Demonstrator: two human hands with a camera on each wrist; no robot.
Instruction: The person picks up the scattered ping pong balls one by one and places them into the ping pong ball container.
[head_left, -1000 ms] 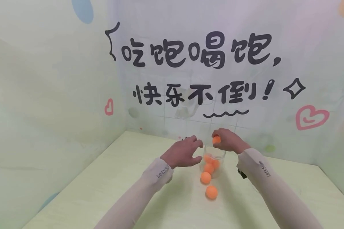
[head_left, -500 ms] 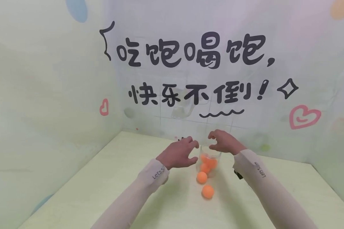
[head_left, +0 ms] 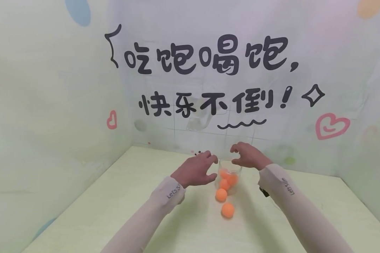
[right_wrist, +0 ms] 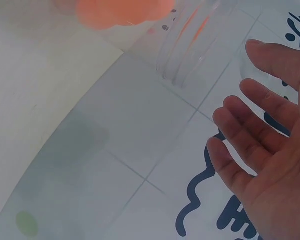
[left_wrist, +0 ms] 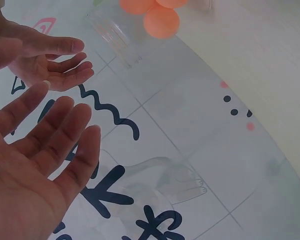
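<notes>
Left hand (head_left: pixel 196 169) and right hand (head_left: pixel 251 156) are gripping nothing, fingers relaxed; a clear cylindrical jar (head_left: pixel 225 165) is standing near the back edge of the bench (head_left: pixel 114 196), smooth orange balls (head_left: pixel 221 195) inside and before it.

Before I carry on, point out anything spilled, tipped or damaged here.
Nothing clearly stands out. The jar stands upright with balls inside, no damage visible. The nearest ball lies loose on the table outside it, but that alone hardly looks like a spill.
</notes>
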